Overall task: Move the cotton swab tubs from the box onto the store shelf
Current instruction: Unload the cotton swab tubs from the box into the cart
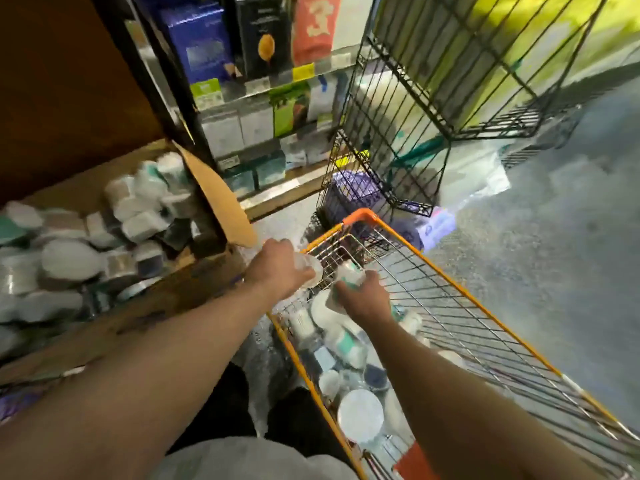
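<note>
Head view, strong motion blur throughout.

Left hand: centre of frame, above the near-left corner of the orange wire basket. Fingers curled round a clear tub, gripping it from above.

Right hand: just right of and below the left hand, inside the basket outline. Fingers wrapped round a second tub with white and green on it. The two held tubs are close together; I cannot tell whether they touch.

Loose tubs: piled along the left side of the basket, lower centre of frame, some on their sides, one white lid facing up.

Cardboard box: left of frame, flap open toward the centre. More tubs heaped inside it, unsorted.

Store shelf: upper centre, carrying boxed goods with price tags on its edge. None of the tubs can be made out on it.

Black wire rack: upper right, beyond the basket.
</note>
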